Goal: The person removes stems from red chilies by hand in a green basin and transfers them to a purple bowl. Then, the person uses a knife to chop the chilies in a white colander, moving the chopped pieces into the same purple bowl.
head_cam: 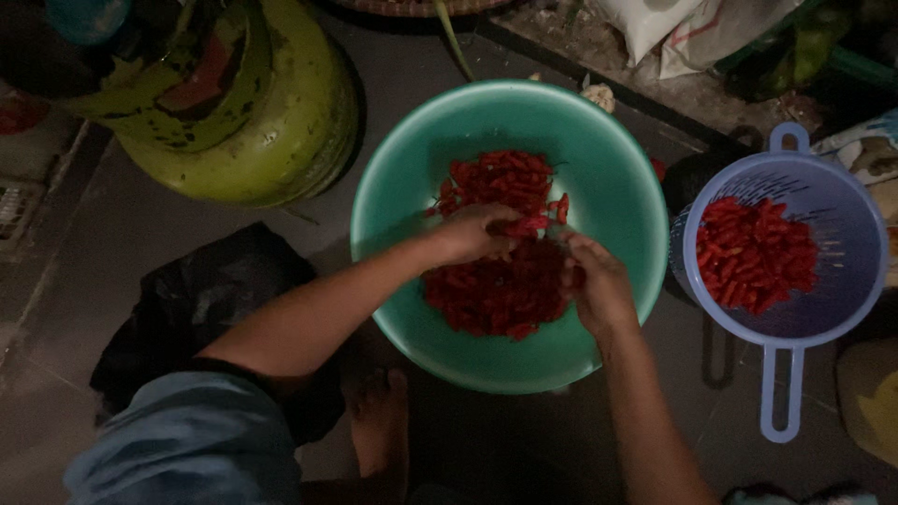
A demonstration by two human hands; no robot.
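Observation:
A wide green basin [617, 196] sits on the floor, holding a heap of small red chillies [500, 281]. Both my hands are inside it, over the heap. My left hand [472, 234] is closed around a red chilli whose end pokes out to the right. My right hand [599, 285] is just beside it, fingers curled over the chillies at the heap's right edge; what it grips is hidden. A pale blue colander [832, 234] with a long handle, to the right of the basin, holds more red chillies [758, 252].
A green gas cylinder [271, 112] stands at the upper left. A black bag [196, 299] lies left of the basin. My bare foot [379, 421] rests below the basin. White sacks [673, 28] lie at the top right, and a dark floor surrounds everything.

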